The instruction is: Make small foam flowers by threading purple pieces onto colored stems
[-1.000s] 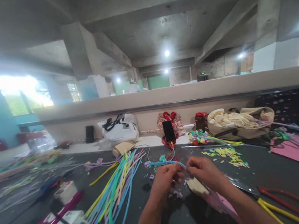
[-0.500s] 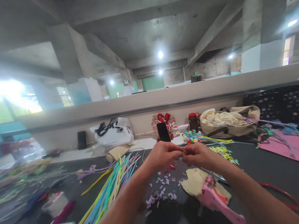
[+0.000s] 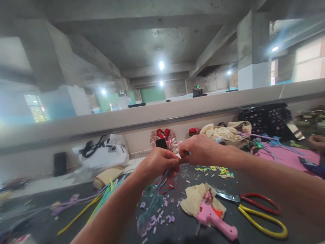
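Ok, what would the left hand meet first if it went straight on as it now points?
Most likely the right hand: the left hand points toward it and they look almost together, though this single view leaves the depth unclear.

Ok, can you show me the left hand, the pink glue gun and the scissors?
Left hand (image 3: pixel 158 162): head view, on the back of the hand.
Pink glue gun (image 3: pixel 214 217): head view, on its body.
Scissors (image 3: pixel 238 198): head view, where blades meet handles.
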Demonstrator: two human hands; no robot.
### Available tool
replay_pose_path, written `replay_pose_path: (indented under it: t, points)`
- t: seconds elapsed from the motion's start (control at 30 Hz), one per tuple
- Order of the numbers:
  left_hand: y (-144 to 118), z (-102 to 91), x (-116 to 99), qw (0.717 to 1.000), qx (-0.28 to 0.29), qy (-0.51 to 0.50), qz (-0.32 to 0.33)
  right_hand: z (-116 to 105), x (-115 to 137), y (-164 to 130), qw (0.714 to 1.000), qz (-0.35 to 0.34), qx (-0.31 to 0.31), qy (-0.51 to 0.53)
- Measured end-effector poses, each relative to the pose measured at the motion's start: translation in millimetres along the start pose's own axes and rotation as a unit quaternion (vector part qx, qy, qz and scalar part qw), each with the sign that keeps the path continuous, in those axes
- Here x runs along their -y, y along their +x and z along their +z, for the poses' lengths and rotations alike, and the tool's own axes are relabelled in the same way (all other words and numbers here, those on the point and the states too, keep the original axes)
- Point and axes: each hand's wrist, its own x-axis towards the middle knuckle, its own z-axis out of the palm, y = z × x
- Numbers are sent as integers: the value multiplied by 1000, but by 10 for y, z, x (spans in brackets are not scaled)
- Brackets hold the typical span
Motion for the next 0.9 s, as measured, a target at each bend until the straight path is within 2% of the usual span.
replay_pose_path:
  t: [0.13,0.27,0.37,0.47,0.53,0.6,0.67,0.73,0.8,0.9]
  points:
    - [-23,-26,33,998,16,-60,-28,-51,12,-22,997,-68,-36,-30]
    - [-50,-27,80,980,6,-199,-31,-5,32,-93,989,-75,-118,-48]
    - [-75,0,97,959,-14,-281,-16,77,66,-144,985,-79,-141,-55]
    - [-113,33,105,949,-33,-312,-12,161,94,-160,984,-70,-166,11]
    - [-149,55,115,946,-35,-323,-10,200,98,-153,976,-44,-176,119]
    - [-193,76,131,943,-36,-330,-3,217,87,-140,954,-5,-144,264]
    - [-239,100,148,941,-35,-336,13,217,67,-132,911,35,-69,405]
    - [-282,122,162,939,-23,-341,32,208,45,-130,862,65,8,503]
    - [-322,136,167,938,-4,-343,48,192,30,-132,829,79,49,551]
    - [-371,134,151,941,20,-335,47,148,23,-136,811,74,90,573]
